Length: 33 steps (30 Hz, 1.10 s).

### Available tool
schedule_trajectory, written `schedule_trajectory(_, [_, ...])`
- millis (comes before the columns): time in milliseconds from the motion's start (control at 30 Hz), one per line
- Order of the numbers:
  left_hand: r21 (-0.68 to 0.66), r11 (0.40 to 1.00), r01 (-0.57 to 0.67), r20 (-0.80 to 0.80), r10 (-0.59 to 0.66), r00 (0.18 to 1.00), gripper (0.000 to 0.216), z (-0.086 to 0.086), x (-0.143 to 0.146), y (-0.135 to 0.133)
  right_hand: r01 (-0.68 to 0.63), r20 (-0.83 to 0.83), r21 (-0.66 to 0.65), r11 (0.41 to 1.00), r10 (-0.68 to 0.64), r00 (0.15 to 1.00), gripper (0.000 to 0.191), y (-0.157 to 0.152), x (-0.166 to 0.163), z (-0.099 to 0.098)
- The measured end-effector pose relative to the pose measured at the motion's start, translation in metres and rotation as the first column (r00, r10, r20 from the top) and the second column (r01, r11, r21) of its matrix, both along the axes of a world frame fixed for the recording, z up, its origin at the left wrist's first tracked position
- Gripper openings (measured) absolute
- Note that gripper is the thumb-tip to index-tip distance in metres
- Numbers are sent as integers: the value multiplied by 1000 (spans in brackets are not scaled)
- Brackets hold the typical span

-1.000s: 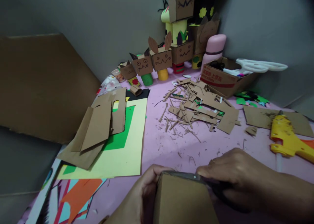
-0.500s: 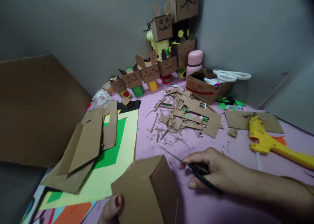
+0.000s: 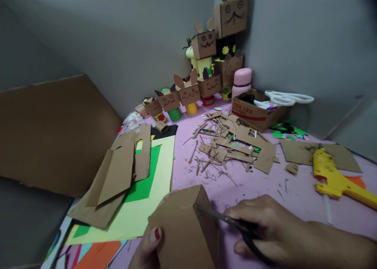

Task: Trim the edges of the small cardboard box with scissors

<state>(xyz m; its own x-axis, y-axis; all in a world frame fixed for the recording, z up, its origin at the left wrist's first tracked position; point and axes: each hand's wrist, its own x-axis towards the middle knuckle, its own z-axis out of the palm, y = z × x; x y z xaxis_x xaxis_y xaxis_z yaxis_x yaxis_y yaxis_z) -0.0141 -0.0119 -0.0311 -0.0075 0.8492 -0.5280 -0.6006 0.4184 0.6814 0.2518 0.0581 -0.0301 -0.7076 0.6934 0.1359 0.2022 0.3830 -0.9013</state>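
Note:
A small brown cardboard box (image 3: 181, 225) is gripped in my left hand (image 3: 147, 247), its thumb with a red nail pressed on the near face and the other fingers mostly hidden behind. My right hand (image 3: 265, 225) is closed round the black handles of a pair of scissors (image 3: 228, 219). The scissor blades point left and meet the box at its upper right edge; whether they cut into the card I cannot tell.
Cardboard scraps (image 3: 235, 143) lie mid-table. Cardboard animal figures (image 3: 188, 94) stand behind. On the right are a yellow glue gun (image 3: 326, 171) and an open box (image 3: 250, 114) with white-handled scissors (image 3: 288, 97). Cardboard sheets (image 3: 118, 174) and coloured paper (image 3: 163, 174) lie left.
The scissors have come from beside the box to its upper right edge, carried by my right hand. The whole view has shifted, so the table things sit further right.

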Motion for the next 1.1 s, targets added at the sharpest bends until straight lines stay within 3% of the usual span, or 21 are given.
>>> schedule_trajectory(133, [144,990,-4,-274,43,961,71,10,11,6,87,36,24,996,-88,995,26,5,6,3])
schedule_trajectory(300, [422,894,149,-642,178,746,72,23,21,15,-45,205,219,975,-1,979,36,12,16,15])
schedule_trajectory(433, [508,835,214,-739,294,606,63,20,21,12,-127,340,311,942,14,940,31,16,19,16])
schedule_trajectory(533, [541,795,273,-775,346,528,59,13,15,8,-143,391,404,903,-29,920,40,20,21,9])
schedule_trajectory(667, [548,695,466,-823,347,450,76,2,0,7,-131,411,467,874,-84,908,43,24,22,3])
schedule_trajectory(767, [568,618,543,-823,402,402,87,-3,-6,9,-76,366,368,927,-70,928,32,25,20,3])
schedule_trajectory(900, [611,554,566,-788,500,361,86,-3,-5,11,33,220,41,999,-41,975,29,23,13,0])
schedule_trajectory(1000, [588,505,632,-780,560,278,89,-1,-4,12,46,105,-196,979,-25,994,36,19,7,-4])
schedule_trajectory(1100, [548,446,708,-755,627,190,93,1,-4,11,24,26,-411,911,-14,1000,47,14,1,-6])
